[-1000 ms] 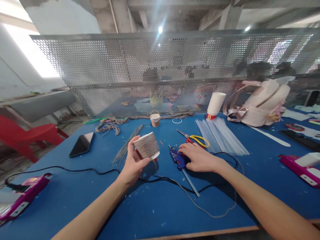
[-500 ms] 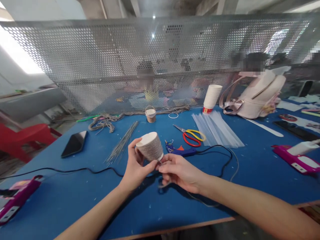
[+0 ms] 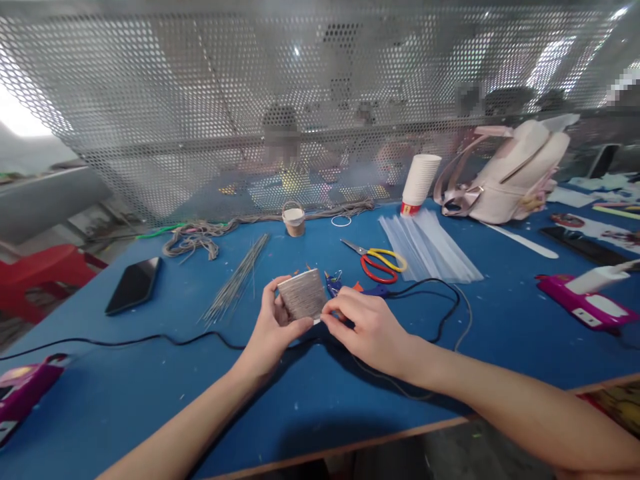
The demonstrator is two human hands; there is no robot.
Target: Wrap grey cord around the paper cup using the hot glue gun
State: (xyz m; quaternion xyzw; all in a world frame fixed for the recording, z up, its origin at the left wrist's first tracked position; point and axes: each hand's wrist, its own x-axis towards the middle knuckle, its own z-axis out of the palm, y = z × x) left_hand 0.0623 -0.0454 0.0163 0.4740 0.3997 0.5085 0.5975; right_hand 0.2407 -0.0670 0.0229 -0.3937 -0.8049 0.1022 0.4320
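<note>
Tilted in my left hand point(image 3: 270, 337) is a paper cup point(image 3: 303, 295) wound around with thin grey cord. My left fingers curl behind it and the thumb presses near its lower rim. My right hand point(image 3: 373, 330) is closed in a pinch at that rim, on the cord. A length of grey cord point(image 3: 395, 387) trails from under the right hand across the table. Just beyond my right hand lies a blue glue gun point(image 3: 376, 291), partly hidden. Scissors point(image 3: 377, 265) with red and yellow handles rest behind it.
A bundle of thin sticks point(image 3: 237, 277) and a phone point(image 3: 134, 285) lie left. Behind stand a small bucket point(image 3: 294, 223), stacked paper cups point(image 3: 420, 180) and a backpack point(image 3: 510, 180). Clear plastic strips point(image 3: 435, 250), purple power strips point(image 3: 583, 303) and black cables share the blue table.
The cup has turned so its open mouth no longer faces me. My right hand has rolled over, knuckles up, still at the lower rim. The view has tipped slightly downward.
</note>
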